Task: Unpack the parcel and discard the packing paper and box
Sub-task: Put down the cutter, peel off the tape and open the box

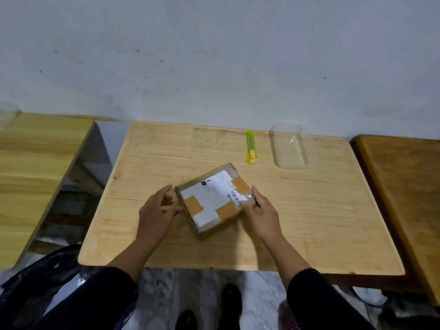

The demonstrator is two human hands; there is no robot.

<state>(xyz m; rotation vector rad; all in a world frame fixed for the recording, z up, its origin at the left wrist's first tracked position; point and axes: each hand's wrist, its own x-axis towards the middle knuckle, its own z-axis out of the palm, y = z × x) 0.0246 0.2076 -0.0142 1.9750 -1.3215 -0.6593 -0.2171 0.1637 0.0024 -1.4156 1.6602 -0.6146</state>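
Note:
A small flat cardboard parcel (212, 198) lies at an angle in the middle of the wooden table (309, 222). A white shipping label with a barcode and several brown tape patches cover its top. My right hand (259, 210) rests on the parcel's right corner, fingers pressing the taped edge. My left hand (158, 210) hovers just left of the parcel with its fingers spread, the thumb near the parcel's left edge. The parcel is closed.
A yellow-green utility knife (251, 147) lies behind the parcel. A clear plastic tray (290, 146) sits to its right near the wall. Other wooden tables stand at left (35, 163) and right (409, 186). A dark plastic bag (47, 282) hangs at lower left.

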